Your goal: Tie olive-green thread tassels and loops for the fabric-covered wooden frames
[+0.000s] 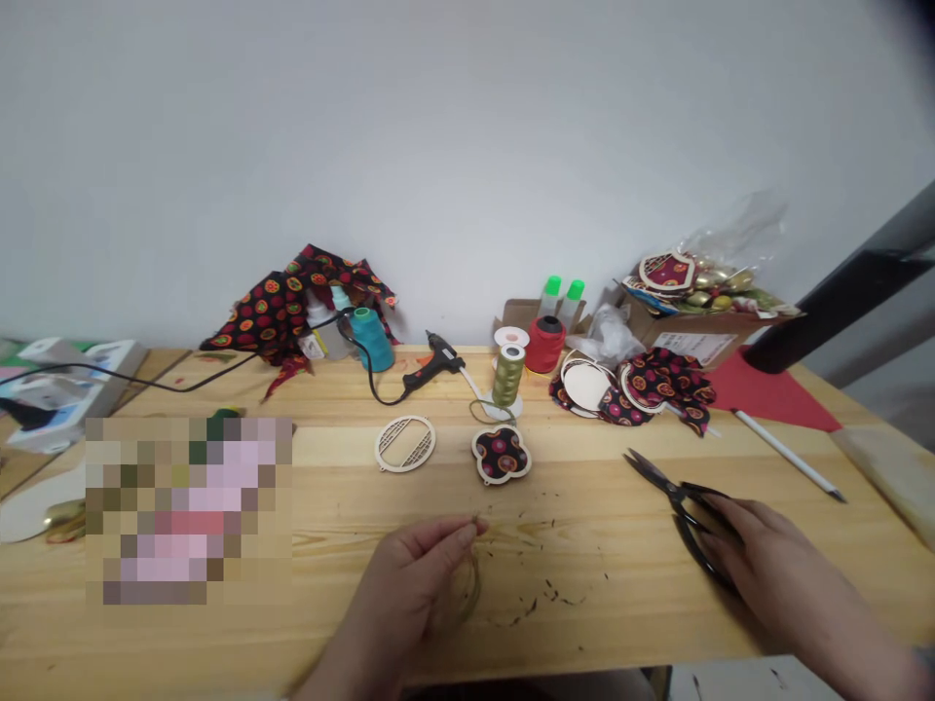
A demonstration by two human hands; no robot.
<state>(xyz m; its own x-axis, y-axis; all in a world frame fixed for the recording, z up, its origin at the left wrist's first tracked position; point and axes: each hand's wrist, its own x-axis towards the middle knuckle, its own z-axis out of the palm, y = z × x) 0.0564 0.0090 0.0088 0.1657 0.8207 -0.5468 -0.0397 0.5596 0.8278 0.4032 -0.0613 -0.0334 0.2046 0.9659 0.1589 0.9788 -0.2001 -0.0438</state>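
My left hand (pixel 416 576) pinched the thread (pixel 474 584) tight; my right hand (pixel 766 565) lay over the scissors (pixel 676 492), grip unclear.

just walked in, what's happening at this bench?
A person works at a wooden table. The left hand pinches loops of olive thread. The right hand covers the handles of scissors lying flat; whether it grips them is unclear. A fabric-covered piece, a wooden disc and a spool sit beyond.
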